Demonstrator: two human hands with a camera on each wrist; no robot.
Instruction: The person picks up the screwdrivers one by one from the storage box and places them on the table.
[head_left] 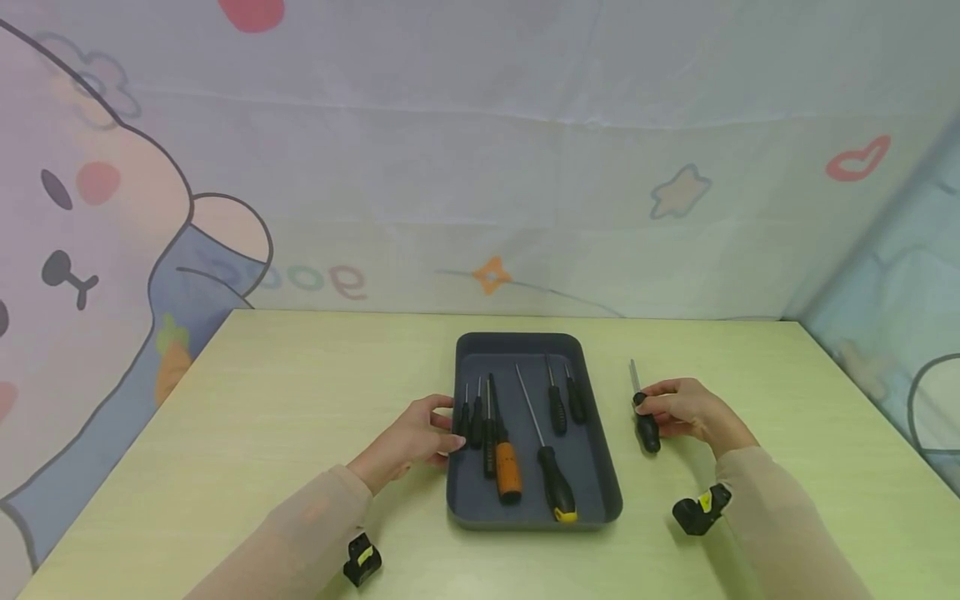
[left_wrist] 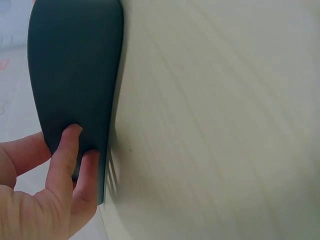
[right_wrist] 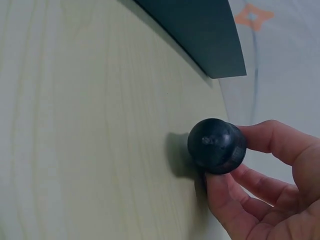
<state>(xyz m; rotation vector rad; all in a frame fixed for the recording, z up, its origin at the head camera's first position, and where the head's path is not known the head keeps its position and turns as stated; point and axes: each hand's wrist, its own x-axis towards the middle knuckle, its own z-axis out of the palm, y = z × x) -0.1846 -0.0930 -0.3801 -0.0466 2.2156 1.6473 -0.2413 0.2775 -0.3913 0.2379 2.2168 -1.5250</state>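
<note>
The right hand (head_left: pixel 686 407) is pinching the black screwdriver (head_left: pixel 648 435) by its handle (right_wrist: pixel 212 144), right of the gray tray (head_left: pixel 536 526), and the left hand (head_left: pixel 412 435) is gripping the tray's left wall (left_wrist: pixel 75 65), so a steady pinch should be keeping the shaft (head_left: pixel 634 375) from swinging.

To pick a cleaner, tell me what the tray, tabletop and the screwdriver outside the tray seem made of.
Tray: probably matte plastic; dull, evenly grey walls. Tabletop: wood or wood-look laminate, satin-looking; pale grain lines. Screwdriver: handle likely plastic or hard rubber, smooth black end faintly shiny; shaft apparently metal, silvery grey.
</note>
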